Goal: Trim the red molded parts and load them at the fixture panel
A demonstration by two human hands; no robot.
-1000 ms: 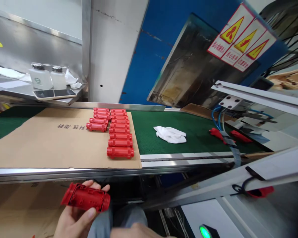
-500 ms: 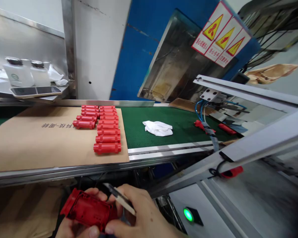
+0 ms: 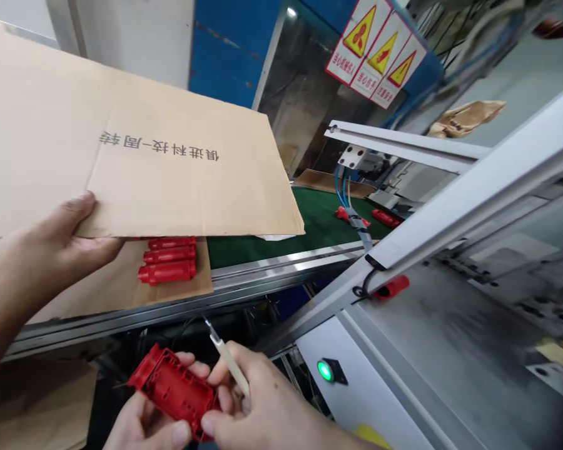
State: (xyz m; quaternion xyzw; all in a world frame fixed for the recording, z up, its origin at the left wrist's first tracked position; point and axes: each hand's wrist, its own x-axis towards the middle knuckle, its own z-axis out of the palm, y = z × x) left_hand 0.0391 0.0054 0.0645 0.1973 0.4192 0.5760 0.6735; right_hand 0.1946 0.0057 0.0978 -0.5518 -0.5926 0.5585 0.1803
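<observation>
**Red housing in both hands, a cardboard sheet lifted across my view**

My left hand (image 3: 143, 425) is clenched around the red plastic housing (image 3: 173, 390), holding it low, below the near edge of the conveyor, ribbed inside turned up toward me. My right hand (image 3: 263, 412) pinches the housing's right end with thumb and fingers and at the same time grips a slim trimming knife (image 3: 228, 356), its pale handle lying across my knuckles and the small blade pointing up and away toward the conveyor rail (image 3: 281, 275).

Another person's hand (image 3: 70, 234) comes in from the left and holds a big cardboard sheet (image 3: 136, 150) with printed characters, raised over the belt. Under it, on a second cardboard (image 3: 112, 287) lying on the conveyor, I can see three finished red parts (image 3: 169, 262) in a row; the rest of the stack is hidden by the raised sheet. Farther right the green belt (image 3: 319, 222) runs bare toward two more red parts near the blue hoses (image 3: 344, 187). A green lamp (image 3: 325, 370) glows on the panel below.

The risks, as I judge them: the blade sits close to my own left fingers, so a slip off the plastic edge could nick them. The raised sheet hangs just above the laid-out parts; if it drops or sweeps, it could knock the row about. And my hold on the housing is shared with the knife, so it may be loose enough to let the part twist.
</observation>
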